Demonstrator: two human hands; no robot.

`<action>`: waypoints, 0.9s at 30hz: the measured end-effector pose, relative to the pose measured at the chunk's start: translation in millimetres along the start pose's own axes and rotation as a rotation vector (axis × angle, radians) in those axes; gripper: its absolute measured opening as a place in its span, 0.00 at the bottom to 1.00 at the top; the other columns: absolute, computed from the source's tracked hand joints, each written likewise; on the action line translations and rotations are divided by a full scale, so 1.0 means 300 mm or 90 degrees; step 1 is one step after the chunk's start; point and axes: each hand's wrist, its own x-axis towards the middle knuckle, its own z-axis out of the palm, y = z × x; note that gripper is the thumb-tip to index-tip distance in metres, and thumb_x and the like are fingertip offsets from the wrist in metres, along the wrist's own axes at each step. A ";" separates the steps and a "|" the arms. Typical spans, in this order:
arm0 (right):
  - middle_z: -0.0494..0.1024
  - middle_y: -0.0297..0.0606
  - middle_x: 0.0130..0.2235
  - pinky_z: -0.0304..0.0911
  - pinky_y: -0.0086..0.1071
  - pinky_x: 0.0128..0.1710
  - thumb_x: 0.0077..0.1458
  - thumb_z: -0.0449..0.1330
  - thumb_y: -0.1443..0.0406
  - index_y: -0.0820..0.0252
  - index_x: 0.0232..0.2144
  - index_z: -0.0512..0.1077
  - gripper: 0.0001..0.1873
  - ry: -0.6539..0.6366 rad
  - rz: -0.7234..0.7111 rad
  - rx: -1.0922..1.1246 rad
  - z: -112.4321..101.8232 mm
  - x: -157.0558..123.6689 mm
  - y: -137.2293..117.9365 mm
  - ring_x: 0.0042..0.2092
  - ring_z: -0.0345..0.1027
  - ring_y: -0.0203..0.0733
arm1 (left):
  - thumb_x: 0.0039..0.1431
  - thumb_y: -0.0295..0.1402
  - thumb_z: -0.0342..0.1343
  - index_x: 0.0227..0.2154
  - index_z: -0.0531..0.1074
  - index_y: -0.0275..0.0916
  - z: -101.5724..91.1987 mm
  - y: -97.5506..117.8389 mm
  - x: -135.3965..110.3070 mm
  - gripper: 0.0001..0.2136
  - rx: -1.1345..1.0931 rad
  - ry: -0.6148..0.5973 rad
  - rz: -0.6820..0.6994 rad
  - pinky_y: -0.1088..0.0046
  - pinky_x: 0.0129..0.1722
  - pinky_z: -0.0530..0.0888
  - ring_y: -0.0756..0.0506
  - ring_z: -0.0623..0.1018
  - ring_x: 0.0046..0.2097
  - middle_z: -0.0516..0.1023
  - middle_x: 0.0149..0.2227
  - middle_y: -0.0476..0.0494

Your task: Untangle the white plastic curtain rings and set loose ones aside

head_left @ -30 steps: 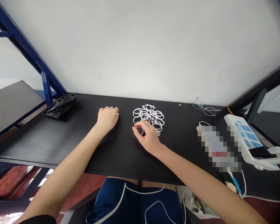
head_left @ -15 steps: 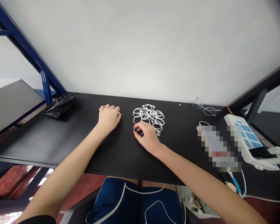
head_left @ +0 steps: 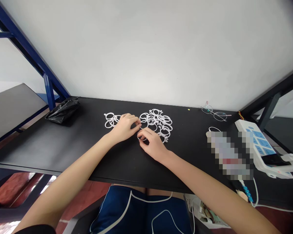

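Observation:
My right hand (head_left: 153, 144) pinches a white plastic curtain ring (head_left: 143, 139) at the near edge of a heap of similar rings (head_left: 164, 121). My left hand (head_left: 127, 127) reaches in from the left, palm down. Its thumb and forefinger are a little apart, close to the fingertips of the right hand, and no ring shows between them. Behind the left hand lies a smaller group of white rings (head_left: 109, 123), partly covered by its fingers. Small knobs or eyelets stick out from the rings.
The black tabletop (head_left: 88, 113) meets a white wall. A crumpled black plastic bag (head_left: 63, 110) lies at the left. To the right are eyeglasses (head_left: 213, 112), a blurred-out device (head_left: 229, 156) with a cable, and a white power strip (head_left: 258, 146) with a plug in it.
My left hand has moved right, off the smaller group of rings, which now shows, towards my right hand. The right hand has drawn its ring slightly left.

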 end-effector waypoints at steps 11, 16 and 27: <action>0.73 0.37 0.35 0.70 0.33 0.39 0.56 0.55 0.72 0.56 0.28 0.67 0.07 0.106 -0.038 0.034 -0.006 0.005 -0.010 0.37 0.71 0.39 | 0.61 0.36 0.50 0.33 0.73 0.39 -0.016 0.020 0.000 0.09 -0.259 -0.076 -0.037 0.72 0.37 0.73 0.47 0.77 0.36 0.79 0.33 0.47; 0.74 0.37 0.34 0.69 0.34 0.40 0.58 0.55 0.71 0.56 0.28 0.67 0.08 0.130 -0.056 0.022 -0.009 0.004 -0.016 0.38 0.71 0.39 | 0.59 0.37 0.53 0.34 0.73 0.38 -0.019 0.022 0.000 0.09 -0.298 -0.068 -0.076 0.73 0.33 0.73 0.48 0.77 0.32 0.78 0.31 0.47; 0.74 0.37 0.34 0.69 0.35 0.41 0.58 0.55 0.71 0.56 0.28 0.67 0.08 0.126 -0.065 0.041 -0.007 0.003 -0.018 0.38 0.72 0.39 | 0.54 0.34 0.58 0.39 0.71 0.36 -0.013 -0.004 0.005 0.10 -0.401 -0.089 -0.103 0.72 0.35 0.77 0.48 0.79 0.33 0.79 0.36 0.43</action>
